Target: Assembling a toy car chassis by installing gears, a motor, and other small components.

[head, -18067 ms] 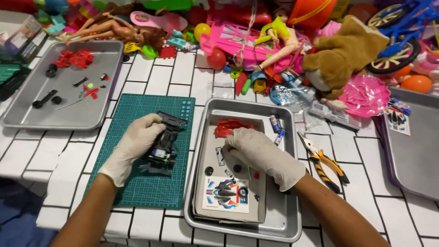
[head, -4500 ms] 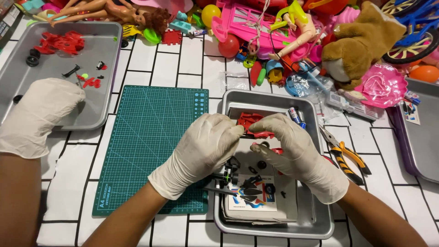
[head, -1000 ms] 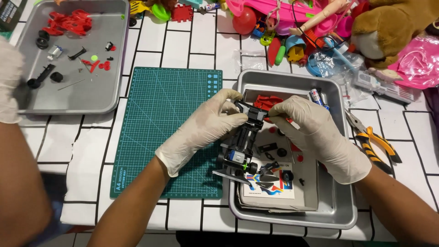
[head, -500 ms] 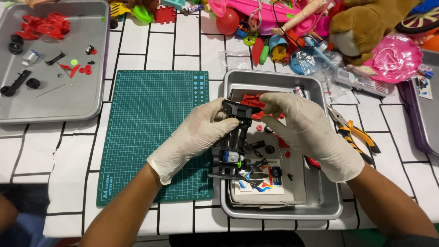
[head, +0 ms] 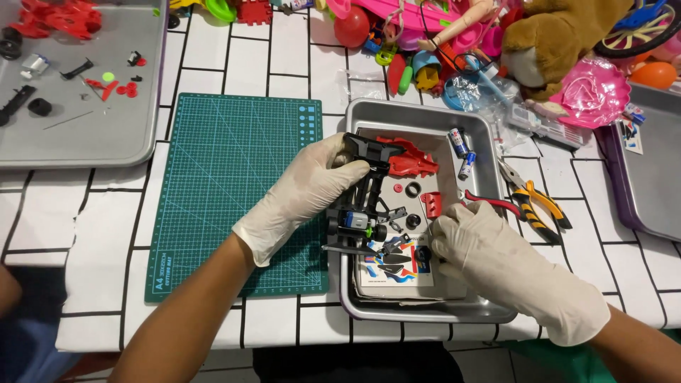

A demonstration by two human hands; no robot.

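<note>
Your left hand (head: 305,191) holds the black toy car chassis (head: 362,206) over the metal tray (head: 425,312); your right hand (head: 489,248) rests in the tray beside small parts.

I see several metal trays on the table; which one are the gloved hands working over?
The middle tray, just right of the green cutting mat. The left hand holds a black toy car chassis over it; the other trays sit untouched at the table's sides.

My matt latex-gloved left hand (head: 306,190) held a black plastic chassis (head: 363,202) over the dull brushed-metal tray (head: 369,113).
</note>
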